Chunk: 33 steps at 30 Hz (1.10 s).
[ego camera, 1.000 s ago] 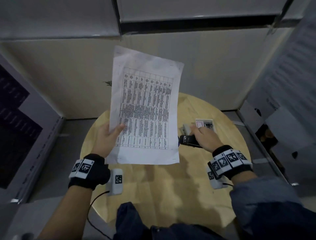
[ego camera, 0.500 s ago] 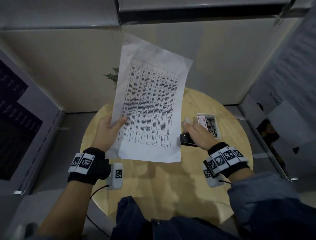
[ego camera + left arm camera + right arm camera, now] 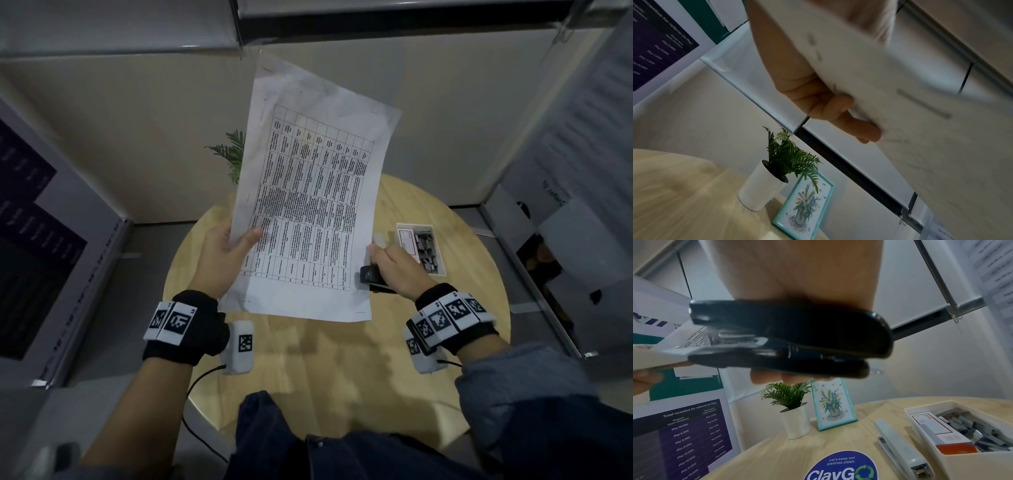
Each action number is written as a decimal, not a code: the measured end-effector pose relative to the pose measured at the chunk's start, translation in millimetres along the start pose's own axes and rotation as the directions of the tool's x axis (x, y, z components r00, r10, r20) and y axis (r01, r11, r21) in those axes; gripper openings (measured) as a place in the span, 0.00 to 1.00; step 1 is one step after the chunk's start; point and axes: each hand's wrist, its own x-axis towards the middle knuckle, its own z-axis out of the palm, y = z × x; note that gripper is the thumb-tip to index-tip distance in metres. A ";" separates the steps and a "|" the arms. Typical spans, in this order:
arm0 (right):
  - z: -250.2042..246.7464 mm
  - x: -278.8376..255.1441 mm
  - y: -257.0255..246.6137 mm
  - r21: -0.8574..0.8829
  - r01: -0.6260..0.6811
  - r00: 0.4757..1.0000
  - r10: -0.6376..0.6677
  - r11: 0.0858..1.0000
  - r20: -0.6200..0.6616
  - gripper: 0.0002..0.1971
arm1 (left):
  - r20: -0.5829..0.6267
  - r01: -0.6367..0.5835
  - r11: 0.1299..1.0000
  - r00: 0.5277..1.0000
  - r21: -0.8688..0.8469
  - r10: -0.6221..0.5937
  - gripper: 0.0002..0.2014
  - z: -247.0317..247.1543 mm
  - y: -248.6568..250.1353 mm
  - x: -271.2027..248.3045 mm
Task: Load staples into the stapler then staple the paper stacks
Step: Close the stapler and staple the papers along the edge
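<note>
My left hand (image 3: 222, 260) pinches a stack of printed paper (image 3: 311, 195) by its lower left edge and holds it up above the round wooden table (image 3: 335, 363). From below, the curled fingers (image 3: 830, 104) show under the sheets (image 3: 910, 113). My right hand (image 3: 399, 270) grips a black stapler (image 3: 371, 279) at the stack's right edge. In the right wrist view the black stapler (image 3: 789, 339) has its mouth around the paper's edge (image 3: 680, 344). A white tray (image 3: 970, 456) with a staple box and loose staples sits to the right.
A second, white stapler (image 3: 900, 449) lies on the table beside the tray. A small potted plant (image 3: 791, 408) and a framed flower picture (image 3: 832, 404) stand at the table's far edge. Posters and boards wall in the table on both sides.
The left hand has raised the paper stack and tilted it to the right. The right hand with the black stapler has risen with it, staying at the stack's lower right edge.
</note>
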 end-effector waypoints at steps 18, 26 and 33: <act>22.8 7.8 17.3 -0.315 0.036 0.989 -0.078 0.948 -0.123 0.25 | -0.020 0.008 1.000 1.000 0.023 -0.008 0.07 3.1 -6.5 7.3; 12.8 46.2 45.8 0.538 -0.535 0.843 0.454 0.651 0.288 0.33 | -0.160 0.132 0.987 0.976 -0.089 -0.145 0.12 -2.6 -30.4 15.1; 27.8 100.7 65.2 -0.045 -0.436 0.899 0.437 0.899 0.007 0.14 | -0.303 0.137 0.979 0.936 -0.153 -0.179 0.14 -0.7 -45.0 19.5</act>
